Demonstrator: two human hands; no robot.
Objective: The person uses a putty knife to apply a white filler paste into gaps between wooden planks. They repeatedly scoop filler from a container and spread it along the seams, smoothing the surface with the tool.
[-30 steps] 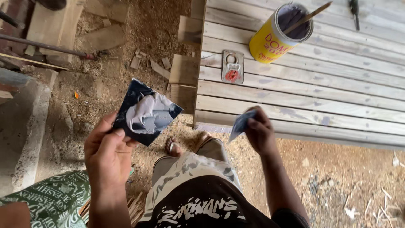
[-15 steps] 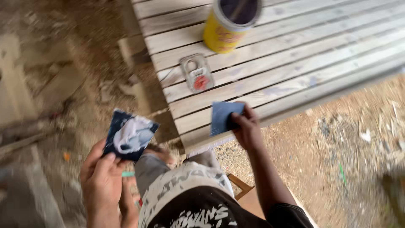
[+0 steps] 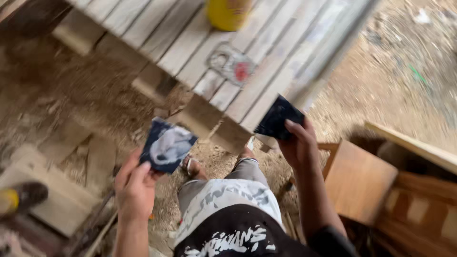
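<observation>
My left hand [image 3: 135,188] grips a dark blue square sheet [image 3: 166,146] with a worn whitish patch in its middle, held out over the sawdust floor. My right hand [image 3: 297,140] pinches a smaller dark sheet [image 3: 278,118] by its lower corner, just off the near edge of the slatted wooden panel [image 3: 190,43]. On the panel stand a yellow can [image 3: 228,12] and a small grey and red tape measure [image 3: 232,63]. The picture is blurred by head motion.
A wooden stool or box [image 3: 359,178] stands at my right, with wooden frames [image 3: 423,190] beyond it. Timber offcuts [image 3: 62,190] and sawdust cover the ground at left. My sandalled feet [image 3: 193,166] show below the panel's edge.
The view has swung to the right and tilted, so the panel and can now slant toward the top. Both hands keep their sheets; the right hand has lifted a little.
</observation>
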